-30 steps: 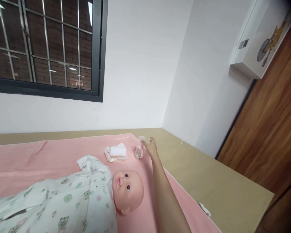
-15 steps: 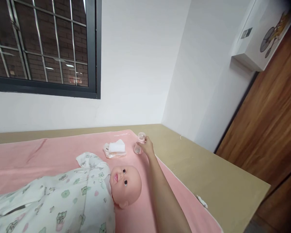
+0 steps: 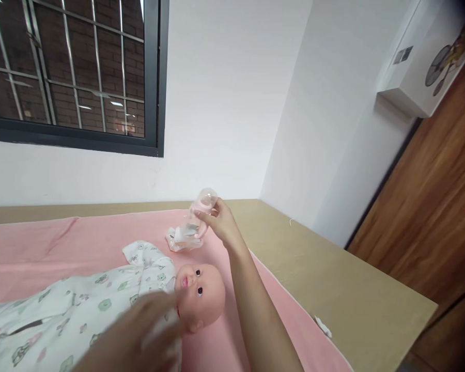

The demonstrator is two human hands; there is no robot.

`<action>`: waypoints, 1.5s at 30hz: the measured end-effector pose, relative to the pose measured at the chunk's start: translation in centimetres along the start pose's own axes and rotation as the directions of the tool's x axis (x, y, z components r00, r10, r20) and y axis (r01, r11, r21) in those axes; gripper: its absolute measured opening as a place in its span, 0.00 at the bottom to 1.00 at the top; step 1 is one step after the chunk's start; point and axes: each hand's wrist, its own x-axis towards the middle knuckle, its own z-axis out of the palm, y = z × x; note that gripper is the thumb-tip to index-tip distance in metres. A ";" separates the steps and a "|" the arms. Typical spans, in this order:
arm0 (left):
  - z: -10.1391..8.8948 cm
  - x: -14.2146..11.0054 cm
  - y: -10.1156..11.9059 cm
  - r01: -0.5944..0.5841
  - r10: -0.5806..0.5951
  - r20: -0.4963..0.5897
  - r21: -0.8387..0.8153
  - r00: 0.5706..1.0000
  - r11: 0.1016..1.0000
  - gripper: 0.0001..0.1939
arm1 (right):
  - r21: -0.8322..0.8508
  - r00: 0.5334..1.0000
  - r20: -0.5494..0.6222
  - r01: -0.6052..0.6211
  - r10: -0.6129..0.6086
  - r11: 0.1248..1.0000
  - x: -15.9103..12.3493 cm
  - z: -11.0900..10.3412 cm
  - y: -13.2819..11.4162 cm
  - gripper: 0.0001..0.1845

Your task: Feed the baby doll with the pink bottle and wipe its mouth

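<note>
Thumb and fingers of the right hand (image 3: 223,223) pinch the clear baby bottle (image 3: 200,206) around its middle. It leans, with its round cap (image 3: 208,195) to the far right and its bottom to the near left, over or beside the white packet (image 3: 179,239); which one is hard to tell. The left hand (image 3: 137,330) is too blurry to tell if it is spread or closed. From it, the bottle is far and right, past the doll (image 3: 207,299), so the right hand is nearer.
</note>
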 end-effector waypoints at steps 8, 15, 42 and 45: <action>-7.5 1.4 -2.4 0.380 -0.335 -0.276 0.128 0.901 0.916 0.31 | 0.145 0.952 0.307 -0.039 -0.008 0.989 -4.9 6.3 -2.7 0.30; -8.1 1.7 -3.5 0.384 -0.360 -0.215 0.082 0.908 0.920 0.29 | 0.223 0.916 0.401 -0.104 0.006 0.969 -6.8 9.1 -2.1 0.34; -11.8 1.8 -11.8 0.674 -0.660 -0.259 -0.046 0.705 0.738 0.37 | -0.243 0.989 -0.126 -0.105 0.076 0.964 2.5 -2.2 6.1 0.27; -11.5 1.5 -14.3 0.708 -0.709 -0.225 -0.098 0.669 0.699 0.34 | -0.485 0.955 -0.263 -0.253 0.137 0.837 2.9 -4.3 10.5 0.30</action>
